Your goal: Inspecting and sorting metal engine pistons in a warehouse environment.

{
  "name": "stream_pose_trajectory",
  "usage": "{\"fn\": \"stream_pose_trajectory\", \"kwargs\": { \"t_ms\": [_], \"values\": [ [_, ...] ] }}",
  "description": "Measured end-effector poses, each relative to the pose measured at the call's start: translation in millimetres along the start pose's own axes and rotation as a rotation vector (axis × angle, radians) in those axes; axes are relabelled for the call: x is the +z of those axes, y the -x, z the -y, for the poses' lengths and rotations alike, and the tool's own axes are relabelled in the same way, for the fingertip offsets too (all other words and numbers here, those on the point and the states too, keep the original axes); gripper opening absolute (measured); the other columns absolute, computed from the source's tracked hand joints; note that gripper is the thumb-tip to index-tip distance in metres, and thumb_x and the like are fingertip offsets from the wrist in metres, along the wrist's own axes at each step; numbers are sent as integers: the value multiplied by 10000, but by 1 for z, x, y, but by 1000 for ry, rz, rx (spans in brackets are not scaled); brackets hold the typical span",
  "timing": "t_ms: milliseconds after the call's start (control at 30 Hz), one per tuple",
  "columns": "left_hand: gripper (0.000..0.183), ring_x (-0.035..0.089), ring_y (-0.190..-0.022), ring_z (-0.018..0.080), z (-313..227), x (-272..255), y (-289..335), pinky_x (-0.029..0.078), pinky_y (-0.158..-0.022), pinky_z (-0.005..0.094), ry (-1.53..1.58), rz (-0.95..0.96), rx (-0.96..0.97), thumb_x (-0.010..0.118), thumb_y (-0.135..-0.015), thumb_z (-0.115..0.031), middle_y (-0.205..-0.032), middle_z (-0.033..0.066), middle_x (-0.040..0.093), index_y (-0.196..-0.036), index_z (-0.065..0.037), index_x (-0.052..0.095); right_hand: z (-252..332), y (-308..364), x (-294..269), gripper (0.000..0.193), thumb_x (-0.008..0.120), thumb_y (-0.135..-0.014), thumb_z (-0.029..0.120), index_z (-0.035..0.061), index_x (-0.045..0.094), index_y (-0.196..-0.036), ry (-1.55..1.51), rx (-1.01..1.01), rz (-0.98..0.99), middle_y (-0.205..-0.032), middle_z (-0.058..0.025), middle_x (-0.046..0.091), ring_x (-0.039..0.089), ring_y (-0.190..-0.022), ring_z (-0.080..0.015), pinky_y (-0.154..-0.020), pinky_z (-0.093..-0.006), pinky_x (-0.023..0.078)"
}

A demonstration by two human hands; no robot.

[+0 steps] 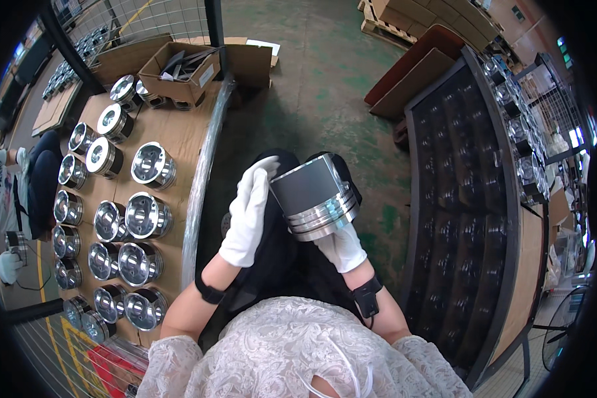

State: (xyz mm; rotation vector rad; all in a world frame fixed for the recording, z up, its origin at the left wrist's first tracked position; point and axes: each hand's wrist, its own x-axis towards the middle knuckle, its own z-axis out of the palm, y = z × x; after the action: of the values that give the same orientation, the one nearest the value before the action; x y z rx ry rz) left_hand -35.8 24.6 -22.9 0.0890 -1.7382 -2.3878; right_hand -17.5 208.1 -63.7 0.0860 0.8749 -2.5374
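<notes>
The gloved left hand (249, 209) is nearly flat, fingers straight, beside the piston (308, 186); I cannot tell whether it touches. The gloved right hand (342, 249) holds the piston above the lap, its fingertips hidden. Smooth metal could slip through cloth onto the floor (312, 86); a careless leftward swing could knock the other pistons (148, 215).

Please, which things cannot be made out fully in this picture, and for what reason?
- Head view: the right hand; most of its fingers are hidden by the piston.
- Head view: the co-worker, cut off by the dark left rim.
- Head view: the fan, cut off by the dark right rim.
</notes>
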Motion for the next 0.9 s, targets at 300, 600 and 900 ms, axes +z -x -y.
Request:
{"fn": "stream_pose_trajectory", "kwargs": {
  "t_ms": [300, 600, 900],
  "values": [
    [513, 512, -1206, 254, -11, -13, 36, 398, -1038, 397, 585, 22, -522, 582, -929, -180, -1332, 120, 507, -1382, -21, 401, 26, -8, 31, 751, 620, -753, -165, 115, 445, -1428, 880, -348, -237, -1361, -74, 544, 539, -1197, -143, -1018, -267, 418],
    [437, 608, -1096, 221, 36, -33, 28, 503, -954, 400, 723, 19, -509, 567, -927, -359, -1219, 75, 616, -1272, -92, 543, 31, 7, 70, 913, 731, -628, -77, 77, 363, -1449, 1535, -708, 104, -1317, -87, 585, 565, -1141, -253, -990, -332, 440],
    [529, 588, -1130, 235, 31, -32, 28, 480, -997, 379, 688, -10, -382, 602, -887, -358, -1235, 102, 596, -1306, -50, 501, -11, 7, 41, 896, 568, -903, 534, 145, 78, -1544, 285, -244, 151, -1555, -104, 247, 255, -1420, -254, -1145, -412, 235]
  ]
}}
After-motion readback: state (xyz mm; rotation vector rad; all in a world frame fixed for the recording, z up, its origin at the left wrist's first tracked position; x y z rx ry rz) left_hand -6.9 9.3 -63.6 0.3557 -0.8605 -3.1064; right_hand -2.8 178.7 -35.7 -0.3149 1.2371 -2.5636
